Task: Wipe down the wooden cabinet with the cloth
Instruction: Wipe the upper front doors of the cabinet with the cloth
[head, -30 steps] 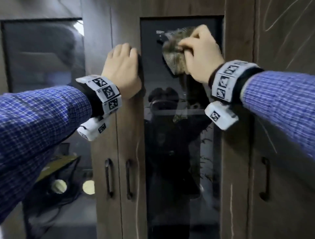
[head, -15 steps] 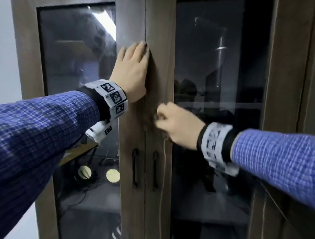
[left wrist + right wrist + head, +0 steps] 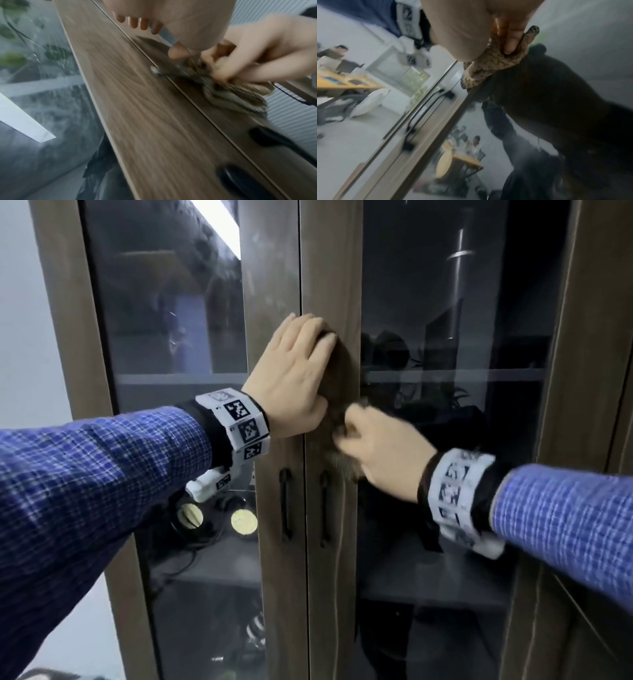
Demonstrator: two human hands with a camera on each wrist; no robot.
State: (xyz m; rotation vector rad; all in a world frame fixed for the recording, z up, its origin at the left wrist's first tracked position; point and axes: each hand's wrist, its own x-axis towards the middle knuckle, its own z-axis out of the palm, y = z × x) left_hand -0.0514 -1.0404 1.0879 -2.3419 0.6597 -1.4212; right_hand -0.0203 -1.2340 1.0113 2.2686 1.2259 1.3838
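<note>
The wooden cabinet (image 3: 329, 268) has two glass doors that meet at a centre seam. My left hand (image 3: 294, 371) lies flat on the wood across that seam, fingers straight. Just below it my right hand (image 3: 376, 446) grips a bunched brown patterned cloth (image 3: 231, 94) and presses it on the right door's wooden stile. In the right wrist view the cloth (image 3: 491, 63) is wrapped under my fingers against the door's edge. In the head view my right hand hides most of the cloth (image 3: 339, 460).
Two black door handles (image 3: 286, 505) hang just below my hands, either side of the seam. Dark glass panels (image 3: 455, 371) flank the wooden stiles and reflect the room. Shelves with small items show behind the left glass (image 3: 178, 371).
My right hand came down from the upper right glass panel with the cloth to the centre stile. My left hand now lies across the seam, lower in view, as my view moved closer.
</note>
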